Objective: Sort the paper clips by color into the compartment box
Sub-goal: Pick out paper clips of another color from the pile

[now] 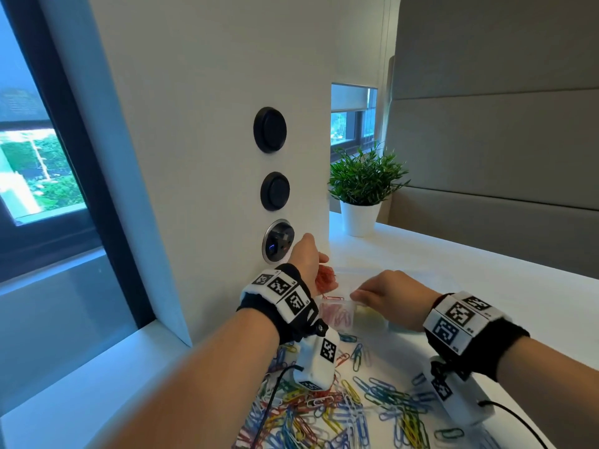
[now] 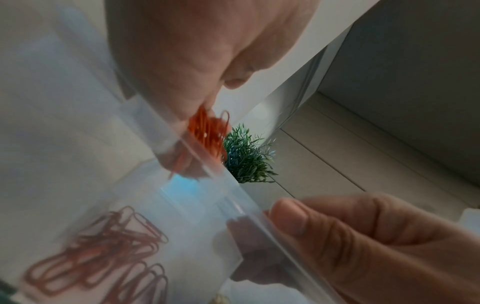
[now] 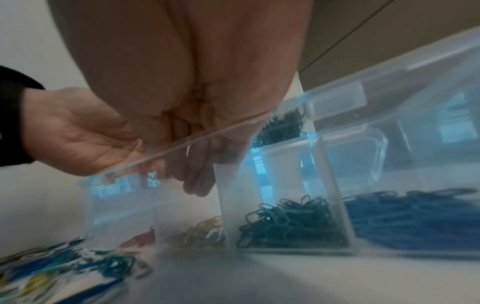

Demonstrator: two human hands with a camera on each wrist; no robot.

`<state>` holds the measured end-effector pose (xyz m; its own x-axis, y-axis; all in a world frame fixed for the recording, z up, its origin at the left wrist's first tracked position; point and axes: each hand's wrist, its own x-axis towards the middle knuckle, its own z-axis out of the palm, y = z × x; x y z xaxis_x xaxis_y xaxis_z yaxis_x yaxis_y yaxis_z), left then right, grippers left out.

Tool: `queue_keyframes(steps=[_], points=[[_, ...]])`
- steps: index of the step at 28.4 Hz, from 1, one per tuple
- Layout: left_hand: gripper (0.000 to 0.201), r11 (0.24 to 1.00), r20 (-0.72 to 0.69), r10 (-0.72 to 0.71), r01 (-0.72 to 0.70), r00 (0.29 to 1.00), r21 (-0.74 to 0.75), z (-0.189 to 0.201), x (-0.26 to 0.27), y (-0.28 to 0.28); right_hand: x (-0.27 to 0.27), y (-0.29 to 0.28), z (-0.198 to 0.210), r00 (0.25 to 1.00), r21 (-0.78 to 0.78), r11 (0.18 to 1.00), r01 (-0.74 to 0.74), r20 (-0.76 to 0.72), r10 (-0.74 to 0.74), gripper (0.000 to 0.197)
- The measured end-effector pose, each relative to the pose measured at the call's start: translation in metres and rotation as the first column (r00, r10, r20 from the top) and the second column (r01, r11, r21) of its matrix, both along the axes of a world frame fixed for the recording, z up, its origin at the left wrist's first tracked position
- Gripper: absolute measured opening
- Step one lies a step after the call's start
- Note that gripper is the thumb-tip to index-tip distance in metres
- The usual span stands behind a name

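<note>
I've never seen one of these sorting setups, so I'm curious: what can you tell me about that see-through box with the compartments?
The box is clear plastic, split by thin walls into compartments. Seen from the right wrist, they hold red clips, yellow clips, green clips and blue clips. It sits on the white table behind the mixed pile. The right hand grips its rim; the left hand holds red clips above it.

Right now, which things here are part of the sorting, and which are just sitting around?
Part of the job:
red clips held in left hand
clear box steadied by right hand
loose clip pile

Just sitting around:
potted plant
wall knobs
</note>
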<state>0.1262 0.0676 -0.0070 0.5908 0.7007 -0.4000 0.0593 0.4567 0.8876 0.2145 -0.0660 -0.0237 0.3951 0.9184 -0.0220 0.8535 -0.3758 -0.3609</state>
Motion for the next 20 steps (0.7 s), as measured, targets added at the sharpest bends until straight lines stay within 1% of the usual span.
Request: queue_keyframes(steps=[4, 6, 8, 11, 13, 15, 17, 18, 19, 20], points=[[0.069, 0.99, -0.019, -0.141, 0.141, 0.99, 0.008, 0.0, -0.002, 0.004, 0.002, 0.001, 0.0, 0.999, 0.016, 1.0, 0.023, -0.03, -0.023, 0.037], [0.074, 0.981, -0.04, -0.194, 0.195, 0.98, 0.014, 0.001, -0.006, 0.002, 0.002, 0.002, -0.001, 0.999, 0.017, 0.999, 0.033, -0.044, -0.032, 0.035], [0.074, 0.977, -0.061, -0.204, 0.207, 0.977, 0.041, 0.004, -0.009, -0.002, 0.002, 0.002, -0.001, 0.998, 0.019, 0.999, 0.045, -0.046, -0.044, 0.035], [0.062, 0.973, -0.087, -0.171, 0.182, 0.981, 0.14, 0.007, -0.014, -0.006, 0.0, 0.002, 0.0, 0.997, 0.028, 0.998, 0.064, -0.055, -0.062, 0.035], [0.042, 0.956, -0.133, -0.16, 0.188, 0.978, 0.227, 0.011, -0.025, -0.009, -0.004, 0.0, 0.002, 0.996, 0.031, 0.997, 0.065, -0.059, -0.063, 0.033], [0.021, 0.928, -0.185, -0.152, 0.204, 0.971, 0.312, 0.016, -0.041, -0.011, -0.006, -0.004, 0.007, 0.996, 0.084, 0.994, 0.068, -0.069, -0.062, 0.03], [0.01, 0.876, -0.248, -0.136, 0.233, 0.959, 0.422, 0.019, -0.06, -0.015, -0.009, -0.012, 0.016, 0.993, 0.221, 0.972, 0.082, -0.105, -0.06, 0.028], [0.011, 0.829, -0.292, -0.121, 0.259, 0.949, 0.497, 0.019, -0.07, -0.017, -0.011, -0.018, 0.023, 0.991, 0.292, 0.952, 0.09, -0.122, -0.056, 0.026], [0.014, 0.759, -0.348, -0.11, 0.305, 0.931, 0.576, 0.019, -0.08, -0.02, -0.015, -0.025, 0.03, 0.991, 0.345, 0.935, 0.087, -0.127, -0.045, 0.023], [0.018, 0.669, -0.417, -0.113, 0.38, 0.902, 0.639, 0.018, -0.09, -0.023, -0.019, -0.034, 0.035, 0.993, 0.361, 0.93, 0.069, -0.113, -0.03, 0.021]])
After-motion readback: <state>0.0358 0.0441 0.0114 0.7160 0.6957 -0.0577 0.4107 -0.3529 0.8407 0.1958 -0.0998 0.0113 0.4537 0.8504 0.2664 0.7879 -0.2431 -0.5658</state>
